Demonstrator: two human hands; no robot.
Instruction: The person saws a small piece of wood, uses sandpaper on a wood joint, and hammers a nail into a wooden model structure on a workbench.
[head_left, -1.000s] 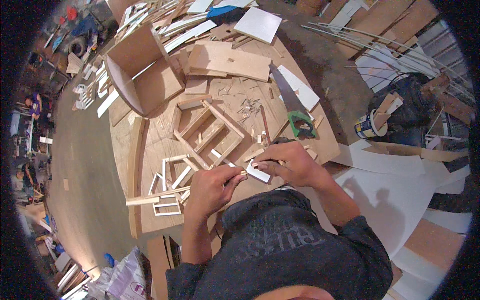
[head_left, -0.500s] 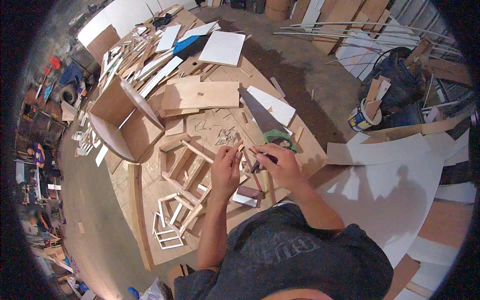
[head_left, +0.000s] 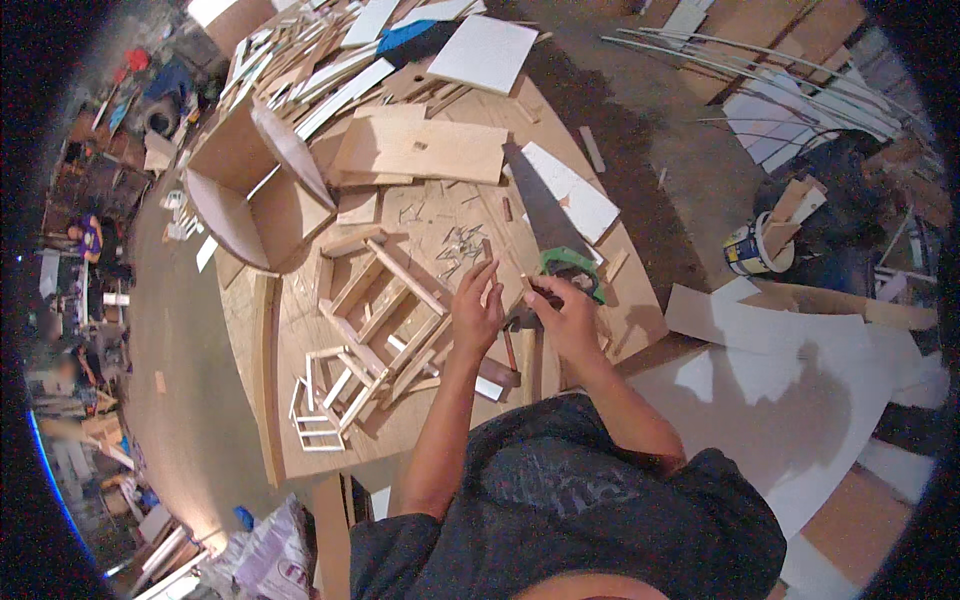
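Observation:
My left hand is raised over the table, its fingers stretched upward and slightly apart. Just above its fingertips shows a small brown piece; whether they touch it I cannot tell. My right hand pinches a small wooden piece, mostly covered by its fingers. Beyond the hands lies a scatter of nails. A hand saw with a green handle rests just past my right hand. To the left lies a wooden frame with several slats, and a small white-edged frame is beside its near end.
A curved-sided wooden box stands at the table's left. Boards and a heap of offcuts cover the far side. To the right, a bucket holds scraps near a large white sheet and long thin strips.
My view has shifted, so the table appears higher and farther right. My left hand's fingers have straightened from a pinch, and the hands are slightly farther apart.

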